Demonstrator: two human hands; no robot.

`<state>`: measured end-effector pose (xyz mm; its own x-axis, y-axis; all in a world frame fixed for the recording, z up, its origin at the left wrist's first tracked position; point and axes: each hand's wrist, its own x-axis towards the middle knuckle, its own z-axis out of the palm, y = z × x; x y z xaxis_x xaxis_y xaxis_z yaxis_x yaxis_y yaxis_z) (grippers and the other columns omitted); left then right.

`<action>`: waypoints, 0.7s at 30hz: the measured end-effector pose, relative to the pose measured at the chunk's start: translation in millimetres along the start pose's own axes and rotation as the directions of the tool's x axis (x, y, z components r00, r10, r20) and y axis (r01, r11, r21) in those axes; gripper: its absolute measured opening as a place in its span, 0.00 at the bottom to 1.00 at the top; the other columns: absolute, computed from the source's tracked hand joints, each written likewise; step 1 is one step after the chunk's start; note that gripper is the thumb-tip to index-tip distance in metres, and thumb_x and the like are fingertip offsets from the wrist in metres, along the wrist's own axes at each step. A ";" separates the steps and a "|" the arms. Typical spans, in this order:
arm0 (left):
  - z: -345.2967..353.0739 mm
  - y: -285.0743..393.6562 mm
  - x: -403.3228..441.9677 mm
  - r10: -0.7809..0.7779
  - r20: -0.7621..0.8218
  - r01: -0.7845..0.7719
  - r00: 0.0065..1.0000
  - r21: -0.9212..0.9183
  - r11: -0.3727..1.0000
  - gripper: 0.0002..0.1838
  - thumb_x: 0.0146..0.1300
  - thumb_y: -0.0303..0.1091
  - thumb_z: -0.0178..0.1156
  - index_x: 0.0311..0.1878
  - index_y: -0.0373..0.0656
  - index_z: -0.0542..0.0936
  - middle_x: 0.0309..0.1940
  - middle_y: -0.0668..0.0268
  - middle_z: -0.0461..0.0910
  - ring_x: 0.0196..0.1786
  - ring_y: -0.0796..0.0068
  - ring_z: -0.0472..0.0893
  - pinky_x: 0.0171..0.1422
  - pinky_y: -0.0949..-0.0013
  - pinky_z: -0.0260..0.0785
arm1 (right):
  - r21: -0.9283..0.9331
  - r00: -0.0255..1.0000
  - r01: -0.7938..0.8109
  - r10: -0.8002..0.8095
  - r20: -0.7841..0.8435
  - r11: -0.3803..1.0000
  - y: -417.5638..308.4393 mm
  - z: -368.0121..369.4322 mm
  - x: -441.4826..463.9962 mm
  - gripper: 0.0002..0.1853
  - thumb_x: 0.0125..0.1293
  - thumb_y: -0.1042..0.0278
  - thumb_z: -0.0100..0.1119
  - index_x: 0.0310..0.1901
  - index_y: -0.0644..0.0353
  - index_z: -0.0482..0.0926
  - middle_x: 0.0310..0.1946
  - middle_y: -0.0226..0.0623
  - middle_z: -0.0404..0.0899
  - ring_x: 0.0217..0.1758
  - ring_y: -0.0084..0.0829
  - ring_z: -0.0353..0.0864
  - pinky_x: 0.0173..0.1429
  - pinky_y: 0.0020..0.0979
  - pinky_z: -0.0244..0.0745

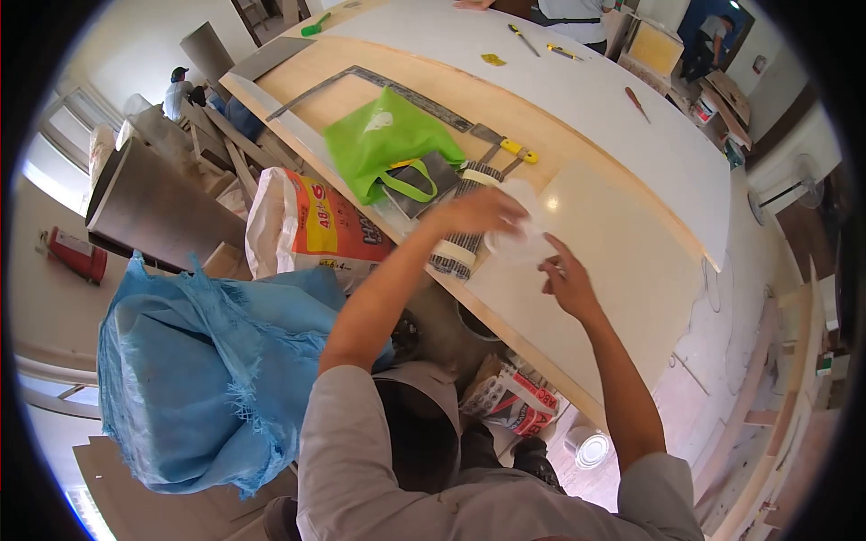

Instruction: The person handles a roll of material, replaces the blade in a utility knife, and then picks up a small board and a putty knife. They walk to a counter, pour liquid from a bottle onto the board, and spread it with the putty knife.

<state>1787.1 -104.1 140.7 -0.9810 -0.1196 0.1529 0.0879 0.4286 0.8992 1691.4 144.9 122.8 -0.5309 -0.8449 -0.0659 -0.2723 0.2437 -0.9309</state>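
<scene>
Over the wooden-edged table (622,261), my left hand (483,213) is blurred at the left side of a translucent, whitish plastic item (523,233). My right hand (568,275) is at the item's right side, its index finger extended toward it and the other fingers curled. Whether either hand grips the plastic is unclear. Just beside my left hand lies a dark patterned roll (465,243) with pale ends. A green bag (379,140) rests to the left, with a dark flat object (437,174) by its handle. A yellow-handled tool (520,151) lies beyond the roll.
A metal square (406,95), cutters (523,41) and a screwdriver (637,104) lie farther back. Blue sacking (207,370) and an orange-and-white sack (316,225) stand left. Below the table are another sack (519,401) and a can (589,448). Other people are at the far side.
</scene>
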 end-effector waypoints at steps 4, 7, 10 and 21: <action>-86.7 -109.9 -2.3 0.117 -0.726 0.428 0.678 0.519 0.740 0.10 0.58 0.30 0.52 0.39 0.37 0.80 0.29 0.47 0.80 0.36 0.47 0.81 0.39 0.52 0.73 | -0.242 1.000 0.013 -0.013 0.001 0.970 36.5 28.2 -12.1 0.22 0.66 0.73 0.50 0.62 0.55 0.68 0.29 0.43 0.78 0.31 0.37 0.80 0.39 0.36 0.74; -131.2 -160.4 -14.0 -0.321 -0.682 0.726 0.657 0.459 0.513 0.13 0.60 0.36 0.56 0.44 0.38 0.81 0.41 0.46 0.81 0.47 0.46 0.80 0.49 0.54 0.73 | -0.340 0.980 0.003 0.064 0.188 0.940 -10.0 27.1 -81.9 0.13 0.66 0.63 0.54 0.49 0.56 0.77 0.28 0.49 0.77 0.32 0.45 0.78 0.39 0.38 0.72; -142.0 -154.3 -10.8 -0.503 -0.632 0.808 0.589 0.446 0.386 0.15 0.59 0.38 0.59 0.46 0.40 0.81 0.50 0.47 0.78 0.55 0.48 0.77 0.55 0.54 0.71 | -0.256 0.902 -0.130 0.221 0.371 0.958 -3.1 15.6 -152.4 0.14 0.66 0.56 0.57 0.45 0.57 0.80 0.27 0.44 0.79 0.34 0.40 0.80 0.41 0.36 0.72; -136.1 -87.4 -61.5 -0.119 -0.692 0.424 0.712 0.290 0.858 0.10 0.60 0.26 0.57 0.43 0.32 0.80 0.29 0.57 0.82 0.33 0.66 0.83 0.39 0.65 0.75 | 0.206 0.831 -0.543 0.487 0.269 0.814 28.9 -15.7 -228.7 0.09 0.68 0.65 0.56 0.44 0.58 0.82 0.22 0.26 0.73 0.22 0.16 0.70 0.26 0.20 0.66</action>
<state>1863.4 -256.1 108.6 -0.5897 -0.7555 0.2854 -0.3911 0.5763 0.7176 1792.4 352.6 116.6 -0.3576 -0.7118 -0.6045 0.2325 0.5591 -0.7959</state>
